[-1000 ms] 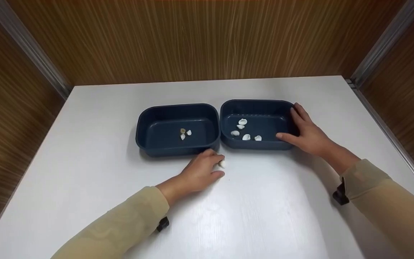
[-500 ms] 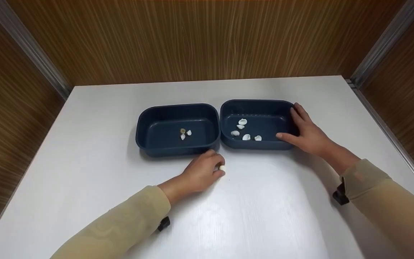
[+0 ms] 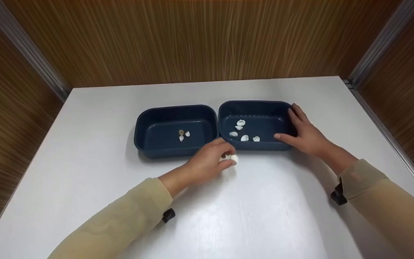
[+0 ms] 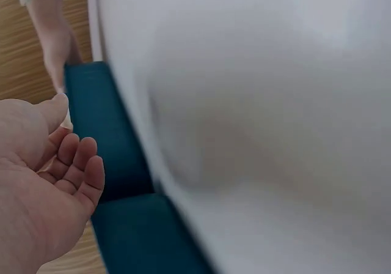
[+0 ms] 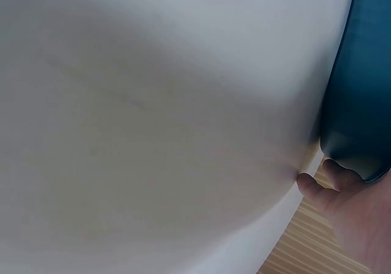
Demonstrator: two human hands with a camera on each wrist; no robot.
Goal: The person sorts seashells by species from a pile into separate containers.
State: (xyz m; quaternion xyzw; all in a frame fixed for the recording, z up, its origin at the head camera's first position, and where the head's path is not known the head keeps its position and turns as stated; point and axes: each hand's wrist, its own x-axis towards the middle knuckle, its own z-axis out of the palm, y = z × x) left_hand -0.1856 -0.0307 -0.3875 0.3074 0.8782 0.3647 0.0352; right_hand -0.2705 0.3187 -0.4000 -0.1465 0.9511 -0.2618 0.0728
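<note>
My left hand (image 3: pixel 208 160) pinches a small white seashell (image 3: pixel 234 158) between thumb and fingers, just above the tabletop in front of the gap between two dark blue bins. In the left wrist view a pale bit of the shell (image 4: pixel 68 122) shows past the thumb. The right bin (image 3: pixel 261 145) holds several white shells (image 3: pixel 244 138). My right hand (image 3: pixel 309 136) holds its right end, with the thumb over the front rim and the fingers along the side. In the left bin (image 3: pixel 164 153) lie two whitish shells (image 3: pixel 187 134) and a brownish one (image 3: pixel 181 132).
The bins stand side by side on a white table (image 3: pixel 257 208). Wood-grain panels (image 3: pixel 207 43) enclose the back and both sides, with metal strips (image 3: pixel 383 39) at the corners.
My left hand gripped the shell on the table, then lifted it and moved slightly right and toward the bins. The right hand has stayed at the right bin's end.
</note>
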